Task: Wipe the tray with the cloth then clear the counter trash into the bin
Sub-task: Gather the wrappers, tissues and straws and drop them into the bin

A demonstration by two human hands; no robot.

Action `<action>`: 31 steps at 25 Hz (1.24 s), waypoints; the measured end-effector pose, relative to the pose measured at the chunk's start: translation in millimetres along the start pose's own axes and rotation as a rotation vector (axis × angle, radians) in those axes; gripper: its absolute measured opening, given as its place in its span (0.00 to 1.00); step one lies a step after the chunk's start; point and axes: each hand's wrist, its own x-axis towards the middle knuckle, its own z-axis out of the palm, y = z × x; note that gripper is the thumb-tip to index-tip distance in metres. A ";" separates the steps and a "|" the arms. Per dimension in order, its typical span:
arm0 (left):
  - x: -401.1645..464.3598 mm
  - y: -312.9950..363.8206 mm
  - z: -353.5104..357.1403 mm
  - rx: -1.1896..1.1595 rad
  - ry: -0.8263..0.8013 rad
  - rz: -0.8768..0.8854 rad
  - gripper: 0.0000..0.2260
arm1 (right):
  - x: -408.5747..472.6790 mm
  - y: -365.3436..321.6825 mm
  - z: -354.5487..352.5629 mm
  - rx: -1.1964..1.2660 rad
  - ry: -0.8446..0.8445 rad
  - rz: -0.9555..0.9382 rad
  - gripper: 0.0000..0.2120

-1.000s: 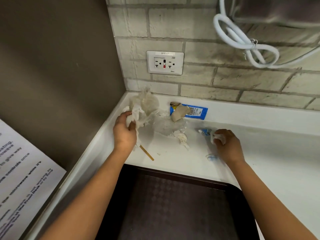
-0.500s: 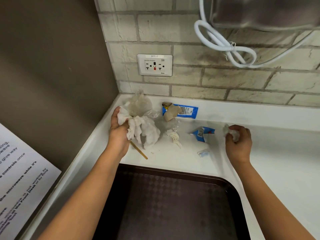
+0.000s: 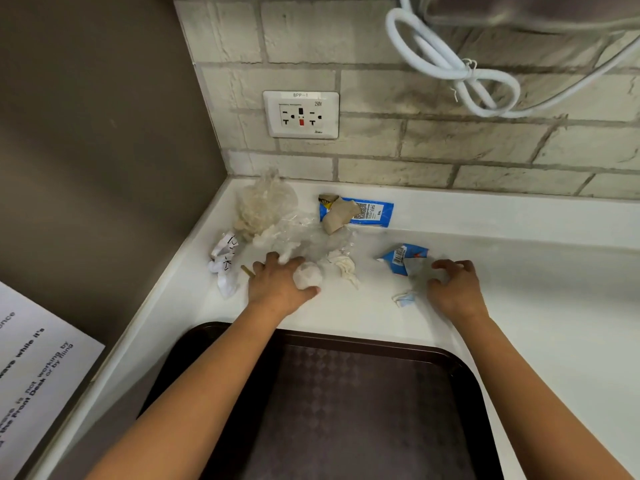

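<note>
Sitting nearest, dark brown tray on the white counter, both forearms reaching over it. Cloth not identifiable among the scraps. Left hand palm-down, fingers curled round a balled white tissue, a thin wooden stick poking out just beside it. Crumpled white paper with black marks lies left of that hand. Right hand hovers with fingers spread and bent — not clearly gripping anything — over a clear wrapper scrap; small pale-blue scrap just left of it. Torn blue packet beyond. Further back — clear plastic film, twisted tissue, beige netted wad in the corner, blue wrapper against the backsplash with a brown paper piece on it. Wall outlet above, looped white cable upper right.
</note>
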 end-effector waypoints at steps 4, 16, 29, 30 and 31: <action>5.9 1.1 5.0 -0.088 0.069 -0.019 0.16 | 10.4 -3.1 3.8 -0.272 -0.137 -0.030 0.24; -7.9 1.9 -11.5 -0.848 0.302 -0.141 0.13 | 15.9 -3.1 8.3 -0.337 -0.092 -0.002 0.13; -84.2 38.2 -38.1 -1.812 0.014 -0.210 0.17 | -52.7 -9.4 -33.3 0.522 0.209 -0.128 0.11; -94.9 41.3 -40.1 -1.899 -0.032 -0.212 0.16 | -66.5 -11.5 -39.9 0.583 0.225 -0.128 0.12; -106.8 43.8 -42.4 -1.970 -0.087 -0.202 0.16 | -80.8 -13.2 -46.3 0.638 0.246 -0.117 0.14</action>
